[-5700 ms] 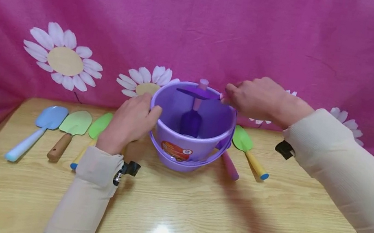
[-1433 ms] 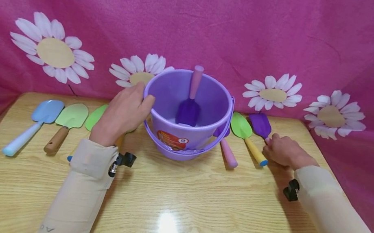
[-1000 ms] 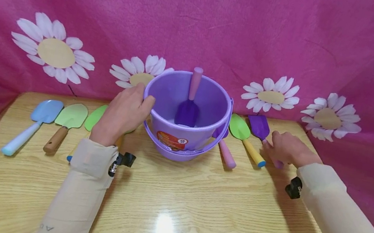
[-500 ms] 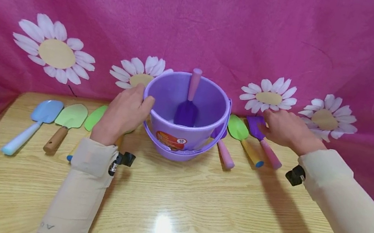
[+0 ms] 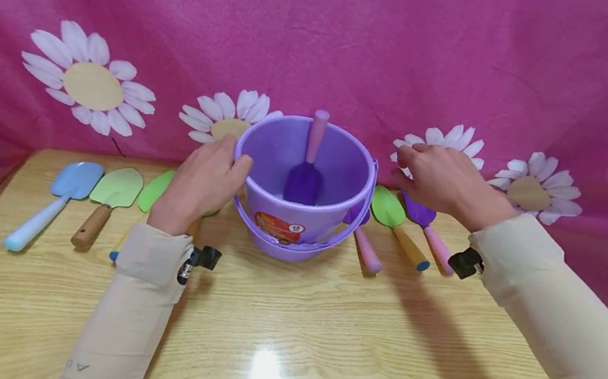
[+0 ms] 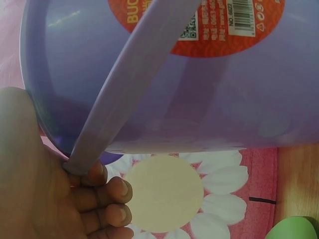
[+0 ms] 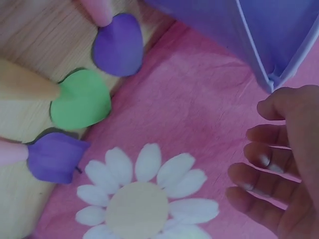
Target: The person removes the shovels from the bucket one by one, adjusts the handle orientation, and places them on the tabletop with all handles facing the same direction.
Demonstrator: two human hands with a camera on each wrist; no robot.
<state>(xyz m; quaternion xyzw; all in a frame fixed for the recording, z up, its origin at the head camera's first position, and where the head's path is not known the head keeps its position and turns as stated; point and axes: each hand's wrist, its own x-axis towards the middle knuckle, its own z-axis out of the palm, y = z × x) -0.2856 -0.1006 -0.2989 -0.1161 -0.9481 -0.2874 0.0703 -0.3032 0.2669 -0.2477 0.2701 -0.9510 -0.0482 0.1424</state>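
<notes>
A purple bucket (image 5: 324, 226) stands upright mid-table, a purple-bladed toy shovel (image 5: 304, 183) with a pink handle leaning inside it. My left hand (image 5: 202, 182) grips the bucket's left rim, thumb at the rim and fingers outside near the handle (image 6: 119, 89). Raised above the tools on the right, my right hand (image 5: 445, 178) holds nothing, its fingers loosely bent near the bucket's right rim. Below it lie a purple shovel (image 5: 437, 244) with a pink handle and a green trowel (image 5: 388, 209). Closer to the bucket rests another pink-handled purple trowel (image 5: 368, 252), its blade partly hidden.
Left of the bucket lie a blue shovel (image 5: 76, 180), a pale green trowel (image 5: 118, 187) with a brown handle, and a green trowel (image 5: 155, 190) partly covered by my left arm. A pink flowered cloth (image 5: 352, 43) hangs behind the wooden table (image 5: 233, 325).
Earlier, my right hand held a purple shovel over the bucket; that shovel now lies at the far right of the table. The hand has let go, risen and moved left. My left hand stays put.
</notes>
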